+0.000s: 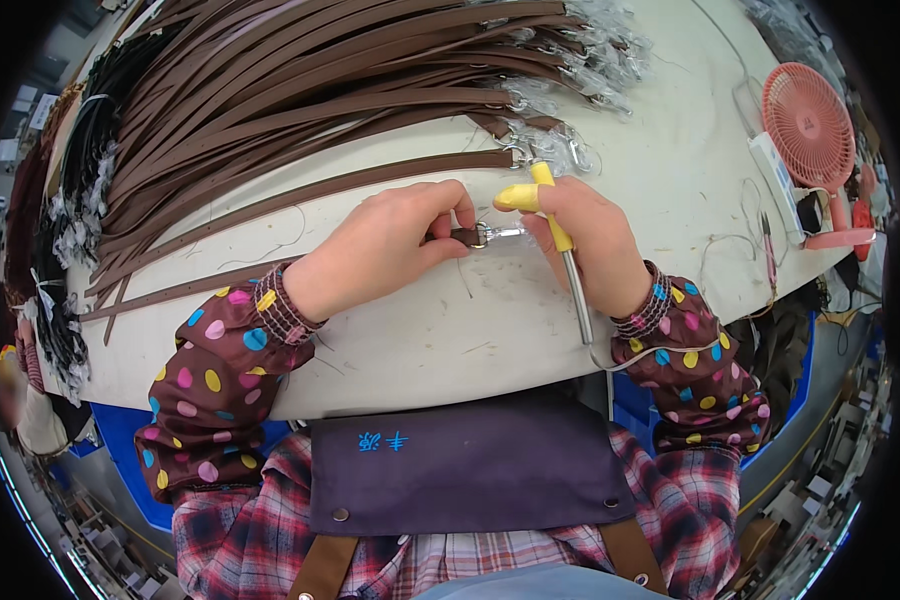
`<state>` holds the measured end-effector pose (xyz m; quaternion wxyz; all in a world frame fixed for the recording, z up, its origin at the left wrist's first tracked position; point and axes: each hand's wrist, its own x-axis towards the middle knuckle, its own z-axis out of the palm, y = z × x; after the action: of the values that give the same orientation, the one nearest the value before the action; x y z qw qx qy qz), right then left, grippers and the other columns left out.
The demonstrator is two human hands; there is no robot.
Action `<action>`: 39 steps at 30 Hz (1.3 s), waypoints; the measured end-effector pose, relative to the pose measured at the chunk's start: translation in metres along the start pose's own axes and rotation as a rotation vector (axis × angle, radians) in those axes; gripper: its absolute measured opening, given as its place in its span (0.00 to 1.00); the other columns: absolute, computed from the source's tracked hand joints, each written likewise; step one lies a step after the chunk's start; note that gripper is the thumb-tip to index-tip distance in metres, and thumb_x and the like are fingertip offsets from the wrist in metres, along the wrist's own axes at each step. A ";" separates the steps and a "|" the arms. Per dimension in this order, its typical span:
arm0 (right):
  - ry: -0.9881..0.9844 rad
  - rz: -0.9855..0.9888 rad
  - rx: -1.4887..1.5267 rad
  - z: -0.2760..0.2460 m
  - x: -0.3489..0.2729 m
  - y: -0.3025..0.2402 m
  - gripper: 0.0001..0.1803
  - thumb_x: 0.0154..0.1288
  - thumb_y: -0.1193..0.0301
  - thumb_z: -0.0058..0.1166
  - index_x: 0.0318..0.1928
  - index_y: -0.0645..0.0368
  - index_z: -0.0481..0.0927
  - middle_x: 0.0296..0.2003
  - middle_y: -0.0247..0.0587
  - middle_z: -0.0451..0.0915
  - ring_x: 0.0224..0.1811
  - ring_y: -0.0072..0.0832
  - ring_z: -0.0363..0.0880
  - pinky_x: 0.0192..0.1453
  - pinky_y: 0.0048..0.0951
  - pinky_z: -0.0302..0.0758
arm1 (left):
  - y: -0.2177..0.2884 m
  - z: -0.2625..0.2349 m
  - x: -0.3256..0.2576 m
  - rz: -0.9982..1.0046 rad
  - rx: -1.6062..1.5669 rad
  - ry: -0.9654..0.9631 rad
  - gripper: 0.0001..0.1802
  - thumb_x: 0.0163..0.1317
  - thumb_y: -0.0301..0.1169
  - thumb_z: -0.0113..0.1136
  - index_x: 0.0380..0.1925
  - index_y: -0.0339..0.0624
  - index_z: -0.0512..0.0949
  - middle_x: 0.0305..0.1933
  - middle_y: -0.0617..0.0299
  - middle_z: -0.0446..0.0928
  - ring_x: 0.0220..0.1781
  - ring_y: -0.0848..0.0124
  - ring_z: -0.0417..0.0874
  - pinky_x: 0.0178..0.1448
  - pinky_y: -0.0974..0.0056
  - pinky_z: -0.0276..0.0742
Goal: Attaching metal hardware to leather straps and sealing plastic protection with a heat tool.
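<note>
My left hand (380, 240) pinches the end of a brown strap (464, 237) just above the table. The strap runs back under my wrist toward the left. At its end is a silver metal ring (483, 234), with a fitting in clear plastic (508, 231) beyond it. My right hand (602, 245) grips a pen-like tool (576, 290) with a yellow grip and a metal shaft, trailing a thin cord. A yellow finger cover (516, 197) sits on a finger of that hand. The tool's upper end points away from me, apart from the held strap.
Many brown straps (300, 110) with plastic-wrapped metal ends lie across the far left of the white table (430, 350). Black straps (85, 160) hang at the left edge. A pink fan (808, 125), a white power strip (775, 185) and a thin pink tool (769, 250) are at the right.
</note>
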<state>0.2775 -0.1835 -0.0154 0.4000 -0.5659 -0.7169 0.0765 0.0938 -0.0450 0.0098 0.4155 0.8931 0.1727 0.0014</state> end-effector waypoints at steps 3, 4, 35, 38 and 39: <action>0.103 0.132 0.375 0.006 -0.005 0.000 0.10 0.66 0.77 0.52 0.48 0.61 0.77 0.34 0.41 0.79 0.31 0.28 0.73 0.37 0.28 0.71 | -0.002 0.001 0.001 0.021 -0.012 -0.028 0.10 0.55 0.24 0.63 0.35 0.39 0.73 0.25 0.64 0.70 0.24 0.75 0.68 0.30 0.69 0.67; 0.102 0.132 0.375 0.005 -0.002 -0.006 0.10 0.66 0.77 0.52 0.48 0.61 0.77 0.34 0.41 0.79 0.31 0.28 0.73 0.37 0.28 0.71 | -0.004 0.001 0.000 0.030 -0.042 -0.015 0.08 0.56 0.25 0.63 0.34 0.38 0.73 0.25 0.65 0.70 0.23 0.77 0.68 0.29 0.70 0.67; 0.036 0.366 0.463 0.022 0.005 -0.012 0.11 0.59 0.73 0.58 0.34 0.62 0.68 0.27 0.36 0.72 0.26 0.21 0.71 0.28 0.22 0.69 | -0.006 0.003 -0.005 -0.255 -0.571 -0.034 0.07 0.67 0.28 0.54 0.36 0.39 0.67 0.35 0.63 0.78 0.31 0.82 0.75 0.35 0.75 0.76; 0.023 0.365 0.450 0.021 0.005 -0.012 0.11 0.59 0.73 0.58 0.34 0.62 0.68 0.27 0.36 0.72 0.26 0.21 0.71 0.28 0.23 0.70 | -0.006 0.003 -0.004 -0.250 -0.579 -0.041 0.07 0.67 0.28 0.54 0.36 0.39 0.67 0.35 0.63 0.78 0.31 0.82 0.76 0.35 0.75 0.76; 0.021 0.365 0.446 0.021 0.005 -0.011 0.11 0.59 0.73 0.58 0.34 0.62 0.68 0.27 0.37 0.72 0.26 0.21 0.72 0.28 0.23 0.70 | -0.006 0.003 -0.003 -0.250 -0.579 -0.041 0.07 0.67 0.28 0.54 0.36 0.39 0.67 0.35 0.63 0.78 0.31 0.82 0.76 0.35 0.75 0.76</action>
<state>0.2550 -0.1761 -0.0207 0.5016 -0.5843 -0.5645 0.2972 0.0894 -0.0444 0.0040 0.6528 0.7095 0.2650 -0.0184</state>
